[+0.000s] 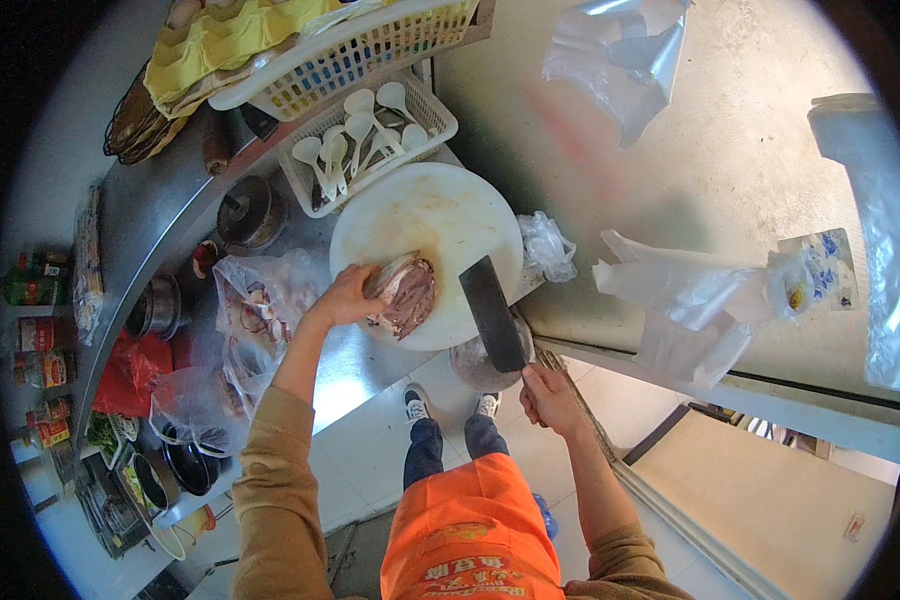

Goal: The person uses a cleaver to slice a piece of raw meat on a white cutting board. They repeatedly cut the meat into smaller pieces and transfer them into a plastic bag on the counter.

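A piece of dark reddish-brown meat [411,296] with a pale outer side rests near the front of a round white cutting board [427,210]. My left hand [350,294] grips the meat's left end, fingers bent around it. To the right, my right hand [547,394] is closed around the handle of a dark, broad-bladed cleaver [489,315]. The blade reaches over the board's right edge, apart from the meat. Left of the board, an open clear plastic bag [270,289] holds more pieces that look like meat.
A white basket of spoons [300,169] stands behind the board, near a larger white basket [345,60] with yellow egg trays. Lidded pot [251,212], red bag [131,373] and black bowls [187,461] are at left. Crumpled plastic [546,246] touches the right wall side.
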Motion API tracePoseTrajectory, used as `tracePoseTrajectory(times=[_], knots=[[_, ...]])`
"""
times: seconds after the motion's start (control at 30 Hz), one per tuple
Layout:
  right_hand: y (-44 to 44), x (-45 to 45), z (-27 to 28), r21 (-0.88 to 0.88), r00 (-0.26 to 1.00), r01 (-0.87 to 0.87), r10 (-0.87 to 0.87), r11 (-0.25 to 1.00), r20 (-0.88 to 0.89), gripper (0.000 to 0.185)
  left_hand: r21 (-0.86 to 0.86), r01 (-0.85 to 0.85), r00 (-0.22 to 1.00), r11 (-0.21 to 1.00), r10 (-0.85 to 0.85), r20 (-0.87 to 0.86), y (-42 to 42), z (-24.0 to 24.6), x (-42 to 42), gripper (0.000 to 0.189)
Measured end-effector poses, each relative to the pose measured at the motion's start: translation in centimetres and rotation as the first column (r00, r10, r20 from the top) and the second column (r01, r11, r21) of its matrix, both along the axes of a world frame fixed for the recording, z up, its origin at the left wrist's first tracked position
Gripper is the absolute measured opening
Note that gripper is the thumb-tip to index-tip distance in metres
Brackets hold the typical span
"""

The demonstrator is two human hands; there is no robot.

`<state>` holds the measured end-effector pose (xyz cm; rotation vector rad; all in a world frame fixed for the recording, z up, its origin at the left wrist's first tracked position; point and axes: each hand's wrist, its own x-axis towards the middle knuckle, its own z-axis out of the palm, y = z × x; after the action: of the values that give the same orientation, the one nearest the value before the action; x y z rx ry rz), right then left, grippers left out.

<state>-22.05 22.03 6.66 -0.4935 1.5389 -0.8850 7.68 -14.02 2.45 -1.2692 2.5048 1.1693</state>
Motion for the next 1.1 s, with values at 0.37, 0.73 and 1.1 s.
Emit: tracePoseTrajectory(times=[0.37, 0.73, 1.1], knots=[[0.3, 1.4, -1.9, 0.076, 0.923, -0.125, 0.144, 0.989, -0.358, 0.037, -0.381, -0.175, 0.94, 0.908, 0.039, -0.338, 5.9, 2.1, -4.0, 0.046], [0.1, 1.0, -1.3, 0.039, 0.901, -0.164, 0.166, 0.986, -0.401, 0.045, -0.226, -0.477, 0.792, 0.849, 0.303, -0.531, 3.4, 1.3, -0.7, 0.033], [0.1, 1.1, -1.3, 0.064, 0.927, -0.141, 0.155, 0.988, -0.341, 0.046, 0.027, -0.529, 0.729, 0.848, 0.47, -0.497, 4.6, 0.3, 5.0, 0.037]])
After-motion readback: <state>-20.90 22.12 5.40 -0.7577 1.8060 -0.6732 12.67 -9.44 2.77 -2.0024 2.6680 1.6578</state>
